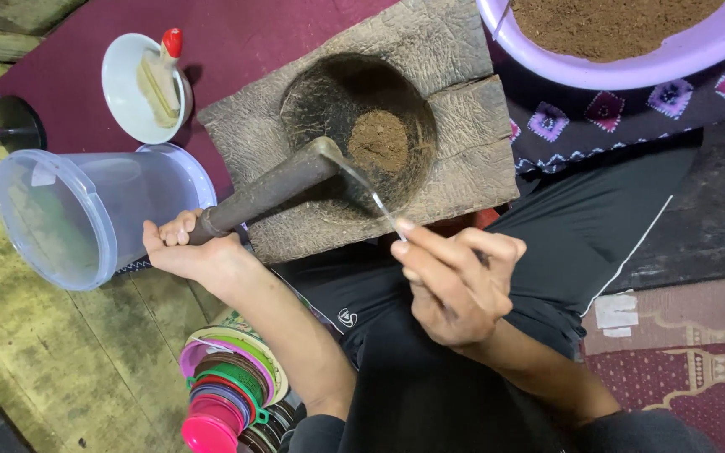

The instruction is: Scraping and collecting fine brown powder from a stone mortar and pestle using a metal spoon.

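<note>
A rough wooden mortar block (463,101) lies in front of me, its round hollow holding a small heap of brown powder (379,141). My left hand (188,247) grips the lower end of a dark wooden pestle (266,191), whose head rests tilted at the hollow's near rim. My right hand (455,281) pinches the handle of a thin metal spoon (362,183), with the spoon's tip touching the pestle's head beside the powder.
A lilac basin (631,67) of brown powder sits at the top right on patterned cloth. A clear plastic tub (77,214) lies on its side at the left. A white bowl (127,92) holds a red-capped brush. Stacked colourful strainers (224,394) stand near my knee.
</note>
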